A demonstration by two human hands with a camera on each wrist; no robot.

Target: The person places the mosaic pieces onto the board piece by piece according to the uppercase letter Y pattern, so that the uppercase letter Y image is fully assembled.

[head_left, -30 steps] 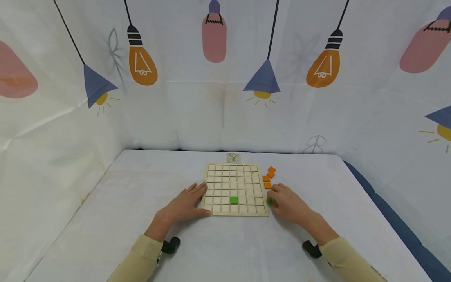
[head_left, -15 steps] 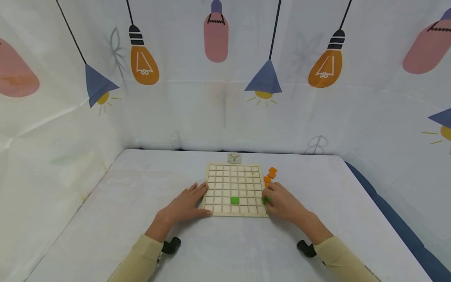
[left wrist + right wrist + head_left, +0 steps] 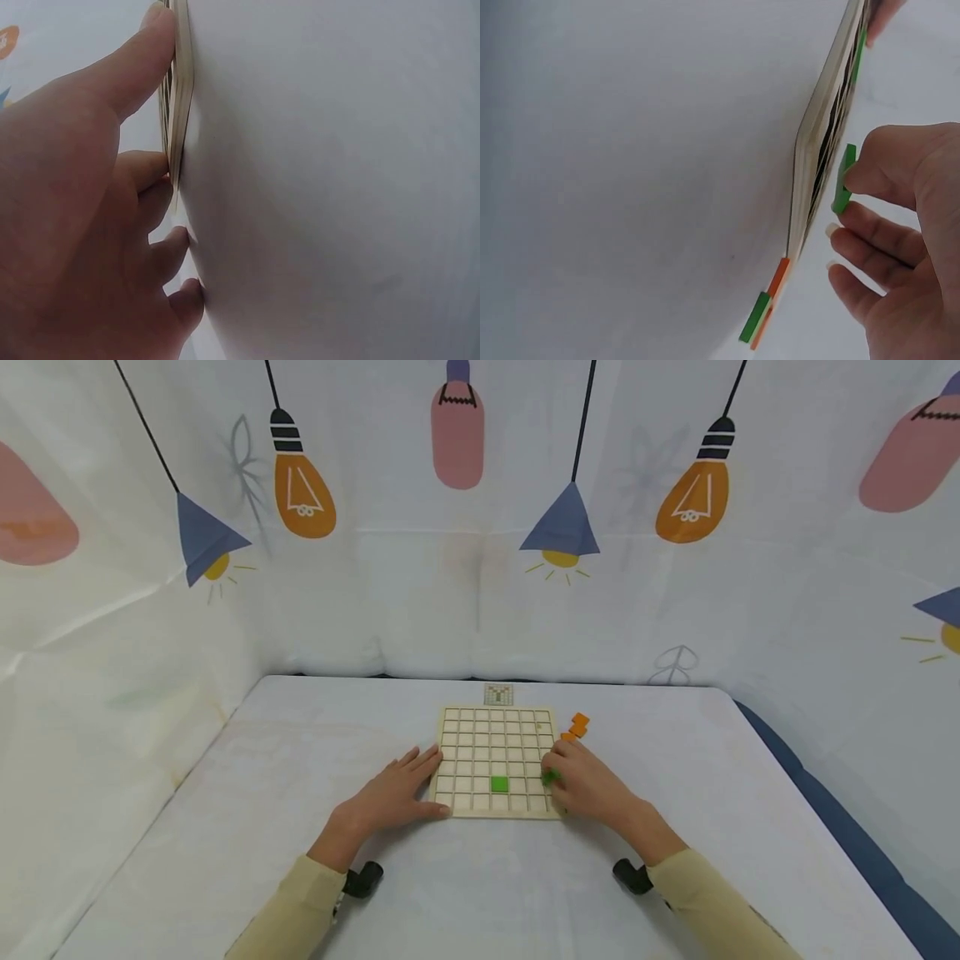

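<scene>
White tabletop (image 3: 337, 727) bears gridded board (image 3: 482, 754) holding green tile (image 3: 499, 784).

Lamp-printed backdrop (image 3: 420, 593) — cloth, perhaps

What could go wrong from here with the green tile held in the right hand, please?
The right hand pinches the green tile just off the board, so it might slip or land across the grid lines.
The orange tiles lie close to that hand and could get nudged.
The left hand touches the board's edge; a push there could shift the grid.
</scene>
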